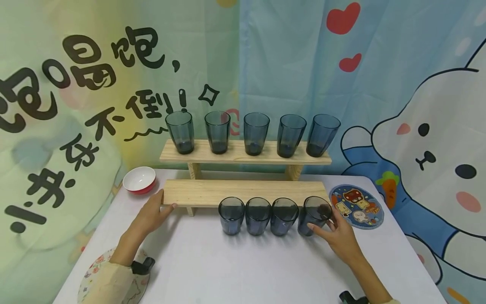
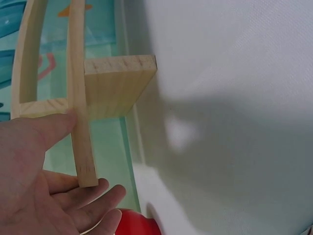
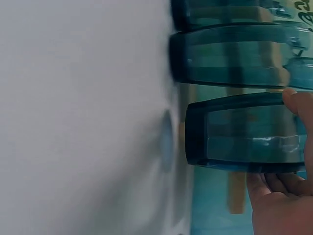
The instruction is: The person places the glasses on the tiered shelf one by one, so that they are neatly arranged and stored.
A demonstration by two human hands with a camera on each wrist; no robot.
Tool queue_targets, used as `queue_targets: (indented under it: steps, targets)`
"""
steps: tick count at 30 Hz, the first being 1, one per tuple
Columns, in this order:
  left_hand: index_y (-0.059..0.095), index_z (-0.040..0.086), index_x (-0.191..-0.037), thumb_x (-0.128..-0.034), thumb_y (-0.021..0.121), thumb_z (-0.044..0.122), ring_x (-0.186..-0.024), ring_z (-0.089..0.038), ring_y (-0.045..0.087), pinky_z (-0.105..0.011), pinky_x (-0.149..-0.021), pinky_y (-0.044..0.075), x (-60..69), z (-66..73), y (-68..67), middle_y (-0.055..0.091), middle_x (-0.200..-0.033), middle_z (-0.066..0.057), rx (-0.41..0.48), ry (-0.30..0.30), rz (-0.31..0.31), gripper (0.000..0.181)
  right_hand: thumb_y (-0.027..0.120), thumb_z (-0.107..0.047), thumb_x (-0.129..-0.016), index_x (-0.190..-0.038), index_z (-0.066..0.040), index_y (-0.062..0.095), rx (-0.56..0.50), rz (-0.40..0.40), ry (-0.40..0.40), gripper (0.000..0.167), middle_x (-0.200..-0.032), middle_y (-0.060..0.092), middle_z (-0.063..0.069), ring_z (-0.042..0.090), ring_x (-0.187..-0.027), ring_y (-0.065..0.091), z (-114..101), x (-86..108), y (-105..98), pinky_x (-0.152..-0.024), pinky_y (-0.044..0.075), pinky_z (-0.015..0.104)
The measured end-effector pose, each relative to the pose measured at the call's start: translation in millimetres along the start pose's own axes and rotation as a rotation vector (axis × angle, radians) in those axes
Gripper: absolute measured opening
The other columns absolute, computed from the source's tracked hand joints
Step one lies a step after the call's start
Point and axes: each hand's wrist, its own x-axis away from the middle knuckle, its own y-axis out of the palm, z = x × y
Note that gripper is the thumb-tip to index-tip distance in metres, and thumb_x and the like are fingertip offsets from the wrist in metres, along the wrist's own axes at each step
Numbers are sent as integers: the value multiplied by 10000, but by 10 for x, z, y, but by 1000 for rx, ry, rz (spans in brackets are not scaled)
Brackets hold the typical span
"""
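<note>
At the left end of the lower wooden shelf [image 1: 243, 192], my left hand [image 1: 149, 215] grips the plank edge [image 2: 80, 142], thumb on one face and fingers at the other. My right hand [image 1: 341, 238] holds a blue-tinted glass [image 1: 315, 215] between thumb and fingers, at the right end of a front row. In the right wrist view this held glass [image 3: 244, 134] leans slightly, with a gap between its base and the white tabletop. Close by on its left stand three similar glasses [image 1: 284, 217], upright before the shelf.
Several blue-tinted glasses [image 1: 256, 133] line the upper shelf [image 1: 235, 158]. A red and white bowl [image 1: 139, 179] sits left of the shelves, and a round blue patterned mat [image 1: 358, 207] lies at the right. Another round mat [image 1: 138, 291] is partly under the left forearm.
</note>
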Motion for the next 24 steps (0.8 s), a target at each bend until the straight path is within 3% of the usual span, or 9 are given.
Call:
queue_targets:
  steps: [13, 21, 24]
  targets:
    - [328, -195, -1500, -1069, 638, 230, -1412, -568, 442, -679, -1154, 368, -3, 18, -8, 459, -1481, -424, -5, -7, -3, 680, 833, -294, -939, -1575, 26, 363, 108, 48, -3, 853, -1587, 412, 287, 528, -1494, 382, -417, -118, -327, -1086, 374, 455]
    - [375, -167, -1480, -1056, 657, 217, -1375, -544, 494, -673, -1126, 400, -15, 7, 2, 511, -1438, -393, -5, 0, 9, 638, 799, -310, -966, -1497, 68, 433, 141, 104, -66, 747, -1511, 491, 288, 492, -1477, 430, -508, -342, -441, -1119, 386, 294]
    - [363, -164, -1492, -1057, 651, 215, -1381, -542, 486, -674, -1132, 393, -15, 2, 1, 500, -1448, -395, -8, -10, 6, 645, 792, -357, -967, -1485, 40, 456, 169, 128, -58, 735, -1482, 528, 270, 462, -1444, 480, -506, -442, -442, -1143, 414, 336]
